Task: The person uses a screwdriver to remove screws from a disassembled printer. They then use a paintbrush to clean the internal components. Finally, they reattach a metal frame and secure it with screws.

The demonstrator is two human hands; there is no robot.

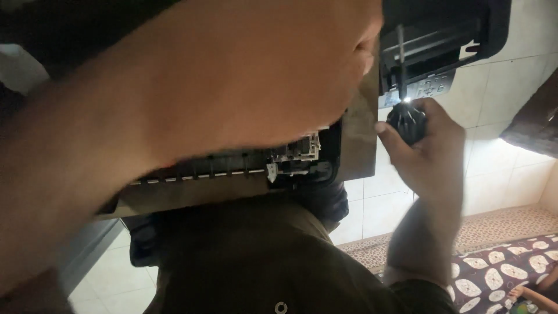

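Note:
My right hand (433, 157) is closed around the black ribbed handle of a screwdriver (407, 122). Its metal shaft points up toward a black machine part with a small button panel (433, 87), and a bright glint shows where shaft meets handle. My left arm and hand (232, 75) sweep across the view very close to the camera, blurred, with the fingers curled near the top; I cannot see whether they hold anything. Below that arm lies an opened black machine (296, 154) with white and grey inner parts showing.
The machine rests on a brown board (357, 139) above a white tiled floor (500, 87). My dark olive shirt (261, 261) fills the lower middle. A patterned mat (494, 273) lies at the lower right, where another person's hand (537, 293) shows at the edge.

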